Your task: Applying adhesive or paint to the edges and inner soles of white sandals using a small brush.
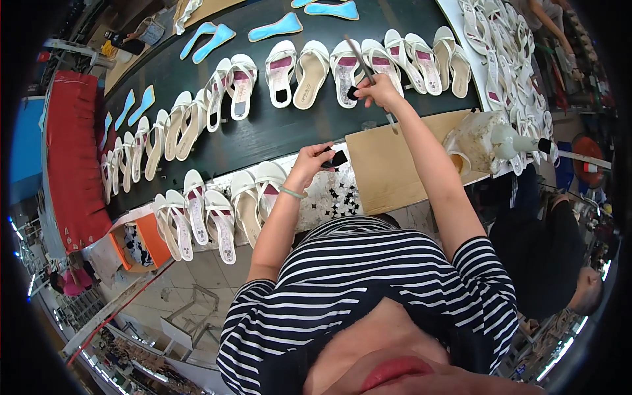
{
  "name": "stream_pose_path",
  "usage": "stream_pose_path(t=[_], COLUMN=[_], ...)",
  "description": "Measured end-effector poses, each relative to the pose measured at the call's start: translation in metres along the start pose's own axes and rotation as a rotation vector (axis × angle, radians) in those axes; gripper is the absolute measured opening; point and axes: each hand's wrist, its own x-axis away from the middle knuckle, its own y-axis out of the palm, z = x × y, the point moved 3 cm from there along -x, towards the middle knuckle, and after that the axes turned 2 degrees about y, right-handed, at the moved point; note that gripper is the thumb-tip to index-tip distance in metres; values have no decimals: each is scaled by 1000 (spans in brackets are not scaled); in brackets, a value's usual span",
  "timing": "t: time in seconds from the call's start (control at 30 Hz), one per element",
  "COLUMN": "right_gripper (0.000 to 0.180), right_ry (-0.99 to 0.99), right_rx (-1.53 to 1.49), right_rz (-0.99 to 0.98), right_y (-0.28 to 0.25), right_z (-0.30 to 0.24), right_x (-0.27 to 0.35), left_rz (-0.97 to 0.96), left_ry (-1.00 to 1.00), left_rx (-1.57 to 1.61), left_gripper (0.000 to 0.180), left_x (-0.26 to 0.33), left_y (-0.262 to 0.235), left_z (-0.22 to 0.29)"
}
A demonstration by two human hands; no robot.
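My right hand (380, 93) is closed round a long thin grey tool (359, 54), whose other end shows below the palm. At its fingertips a small black patch (353, 93) lies over the heel of a white sandal (345, 69). Nearer to me, my left hand (312, 164) pinches small black square patches (336, 158) above a spread of white and black pieces (343, 196). Just left of the right hand's sandal is another white sandal (312, 74) with a beige insole. Further left, one white sandal (281, 72) has a black square at its heel.
White sandals line the dark green belt (243, 148), with light blue insoles (276, 27) behind. Cardboard (388, 171) lies under my right forearm, beside a glue-stained container (477, 138). More sandals (247, 201) stand along the near edge. A person in dark clothes (546, 250) is at right.
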Motion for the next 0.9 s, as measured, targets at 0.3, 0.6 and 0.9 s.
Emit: stream_pose_path(t=[0.3, 0.6, 0.9], right_gripper=[20, 33, 17], right_ry=[104, -134, -41], right_rx=[141, 365, -59], right_rz=[-129, 159, -272], right_y=[13, 14, 50], right_z=[9, 19, -21], right_x=[-47, -61, 70], left_rz=[-21, 136, 68], left_ry=[1, 240, 366], left_rx=[337, 502, 269], left_gripper=[19, 21, 21], left_x=[11, -2, -12], left_y=[-29, -18, 15], left_z=[17, 45, 57])
